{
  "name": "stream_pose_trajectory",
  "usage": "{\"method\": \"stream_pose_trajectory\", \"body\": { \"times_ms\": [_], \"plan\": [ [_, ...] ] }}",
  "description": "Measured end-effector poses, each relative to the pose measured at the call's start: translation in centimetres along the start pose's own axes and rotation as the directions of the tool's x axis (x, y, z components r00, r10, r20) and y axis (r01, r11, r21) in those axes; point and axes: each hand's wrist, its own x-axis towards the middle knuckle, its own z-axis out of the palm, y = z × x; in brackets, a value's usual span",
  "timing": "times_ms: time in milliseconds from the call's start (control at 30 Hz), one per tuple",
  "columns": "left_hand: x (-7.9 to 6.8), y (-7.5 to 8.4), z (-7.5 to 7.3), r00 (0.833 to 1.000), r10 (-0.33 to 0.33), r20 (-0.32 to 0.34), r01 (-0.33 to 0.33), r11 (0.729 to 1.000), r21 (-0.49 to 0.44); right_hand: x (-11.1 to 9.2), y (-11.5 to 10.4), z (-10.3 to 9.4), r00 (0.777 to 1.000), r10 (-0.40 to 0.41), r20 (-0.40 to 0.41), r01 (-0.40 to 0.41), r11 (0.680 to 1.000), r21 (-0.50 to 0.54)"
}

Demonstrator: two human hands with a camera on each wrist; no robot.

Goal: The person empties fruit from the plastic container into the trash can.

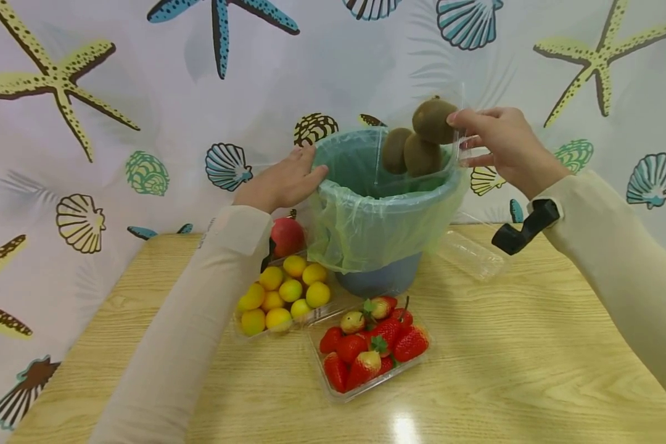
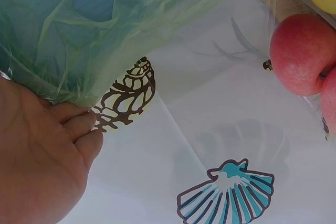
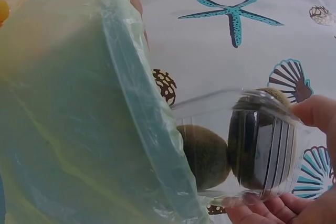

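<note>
A blue bin (image 1: 374,277) with a thin yellow-green bag (image 1: 377,231) folded over its rim stands at the back of the table. My left hand (image 1: 285,180) rests against the rim's left side, thumb towards the opening; its fingers touch the bag in the left wrist view. At the right, my right hand (image 1: 502,142) pinches the end of a clear plastic container (image 3: 275,153) between thumb and fingers. That container is tilted over the bin's opening. Several brown kiwis (image 1: 434,120) are in it, the topmost close to my right thumb.
Before the bin sits a clear tray of strawberries (image 1: 359,348), with a tray of yellow fruit (image 1: 279,319) to its left. A red apple (image 1: 287,237) is partly behind my left sleeve. An empty-looking clear plastic container (image 1: 474,254) lies right of the bin. Patterned cloth (image 1: 172,111) hangs behind.
</note>
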Motion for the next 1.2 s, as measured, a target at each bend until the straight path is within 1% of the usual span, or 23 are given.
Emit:
{"method": "stream_pose_trajectory", "body": {
  "times_ms": [267,400,567,800,1200],
  "plan": [
    [0.0,0.1,-0.1,1.000,0.003,-0.001,-0.003,1.000,0.011,-0.5,-0.4,0.7,0.998,-0.060,-0.002,0.059,0.986,-0.153],
    [-0.1,0.1,-0.1,1.000,0.004,-0.006,-0.004,1.000,0.009,-0.6,-0.4,1.0,0.998,-0.065,-0.021,0.059,0.979,-0.194],
    [0.0,0.2,-0.1,1.000,0.005,-0.006,-0.005,1.000,0.010,-0.7,-0.3,1.1,0.997,-0.074,-0.029,0.067,0.976,-0.206],
    [-0.1,0.1,-0.1,1.000,0.009,-0.010,-0.009,1.000,0.023,-0.9,-0.1,1.1,0.995,-0.101,-0.010,0.096,0.968,-0.232],
    [0.0,0.1,0.0,1.000,0.007,-0.007,-0.007,1.000,0.014,-0.8,0.1,0.8,0.994,-0.114,0.006,0.113,0.974,-0.194]
  ]
}}
